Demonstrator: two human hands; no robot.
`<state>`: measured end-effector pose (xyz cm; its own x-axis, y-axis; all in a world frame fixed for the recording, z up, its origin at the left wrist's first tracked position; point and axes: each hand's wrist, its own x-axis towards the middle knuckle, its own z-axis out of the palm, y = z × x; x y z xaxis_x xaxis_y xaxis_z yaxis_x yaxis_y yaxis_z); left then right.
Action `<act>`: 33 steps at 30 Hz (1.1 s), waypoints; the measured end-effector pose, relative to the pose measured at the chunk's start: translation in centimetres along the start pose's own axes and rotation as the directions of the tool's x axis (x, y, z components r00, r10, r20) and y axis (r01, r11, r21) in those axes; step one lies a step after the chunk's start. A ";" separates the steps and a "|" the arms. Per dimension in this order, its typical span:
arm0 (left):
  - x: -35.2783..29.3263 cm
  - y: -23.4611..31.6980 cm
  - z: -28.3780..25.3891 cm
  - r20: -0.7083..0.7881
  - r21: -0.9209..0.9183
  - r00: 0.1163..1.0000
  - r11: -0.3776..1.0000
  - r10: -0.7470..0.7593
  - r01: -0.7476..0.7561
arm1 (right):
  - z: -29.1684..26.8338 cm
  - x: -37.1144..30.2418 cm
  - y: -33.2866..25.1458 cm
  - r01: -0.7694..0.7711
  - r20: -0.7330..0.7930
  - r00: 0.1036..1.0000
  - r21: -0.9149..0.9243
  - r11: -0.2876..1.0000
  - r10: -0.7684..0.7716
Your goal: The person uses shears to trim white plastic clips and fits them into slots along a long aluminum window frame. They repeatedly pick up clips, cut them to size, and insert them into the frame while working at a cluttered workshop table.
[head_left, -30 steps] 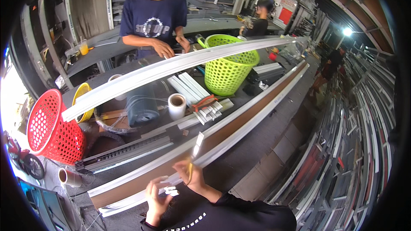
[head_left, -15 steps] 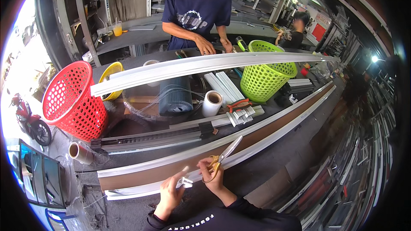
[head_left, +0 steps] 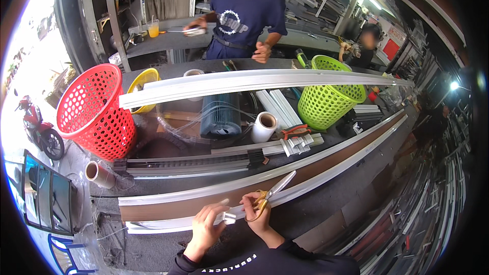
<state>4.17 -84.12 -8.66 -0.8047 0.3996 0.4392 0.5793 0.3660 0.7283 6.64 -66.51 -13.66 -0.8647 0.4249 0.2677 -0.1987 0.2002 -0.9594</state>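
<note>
My left hand (head_left: pixel 206 225) is closed around a small white cut piece of profile (head_left: pixel 227 218), whose end pokes out on the thumb side. To its right, my right hand (head_left: pixel 257 218) grips a pair of scissors (head_left: pixel 279 185) by the gold handles, with the blades pointing up and away to the right. Both hands are over the near white strip of a long brown panel (head_left: pixel 168 210) edged with white profiles. Part of that near strip is hidden behind my hands.
A long white profile (head_left: pixel 204 82) spans the bench beyond, passing by a red basket (head_left: pixel 104 117) and a green basket (head_left: pixel 326 107). Between them are a film roll (head_left: pixel 264 126), red-handled pliers (head_left: pixel 295 131) and short white pieces (head_left: pixel 300 144). A co-worker (head_left: pixel 247 15) stands across the bench.
The co-worker has straightened and reached left, now holding a pale object. My left fingers have closed over further beside the white piece. The whole view has shifted slightly.
</note>
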 end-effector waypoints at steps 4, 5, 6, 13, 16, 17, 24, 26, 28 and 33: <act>0.1 0.0 0.1 -0.010 0.000 1.000 1.000 0.003 -0.003 | 0.0 0.0 0.0 -0.002 0.008 1.000 -0.033 0.999 0.003; 0.1 0.0 0.1 -0.015 -0.005 1.000 1.000 0.008 -0.008 | 0.0 0.0 0.0 0.018 0.002 1.000 -0.057 0.998 -0.018; 0.1 0.0 0.0 -0.020 -0.012 1.000 1.000 0.006 -0.007 | 0.0 0.0 0.0 0.027 0.005 1.000 -0.073 0.997 -0.027; 0.2 0.0 -0.3 -0.045 -0.014 0.999 1.000 -0.002 0.001 | 0.1 0.0 -0.1 0.038 -0.002 0.999 -0.103 0.994 -0.038; 0.4 0.1 -0.4 -0.068 -0.018 0.998 1.000 0.013 -0.014 | 0.0 0.1 0.1 0.039 -0.011 0.999 -0.084 0.996 -0.040; 0.4 0.2 -0.5 -0.071 -0.016 0.997 1.000 0.011 -0.012 | 0.0 0.0 0.1 0.034 -0.013 0.999 -0.078 0.996 -0.035; 0.4 0.3 -0.4 -0.064 -0.019 0.998 1.000 0.004 -0.006 | -0.3 -0.5 0.6 0.259 -0.044 0.965 0.016 0.966 -0.258; 0.3 0.2 -0.4 -0.073 -0.009 0.997 1.000 0.015 -0.016 | -0.5 -0.5 0.6 0.261 0.052 0.964 -0.007 0.965 -0.260; 0.3 0.1 -0.4 -0.077 -0.004 0.997 1.000 0.016 -0.016 | -0.7 -0.5 0.5 0.269 0.125 0.957 -0.034 0.962 -0.263; 0.3 0.0 -0.3 -0.088 0.002 0.996 1.000 0.020 -0.020 | -0.8 -0.6 -0.3 0.211 0.047 0.977 -0.030 0.977 -0.210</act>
<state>3.96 -84.29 -8.33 -0.8015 0.3314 0.4978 0.5951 0.3596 0.7187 7.60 -66.11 -13.49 -0.8243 0.3318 0.4588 -0.3633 0.3116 -0.8780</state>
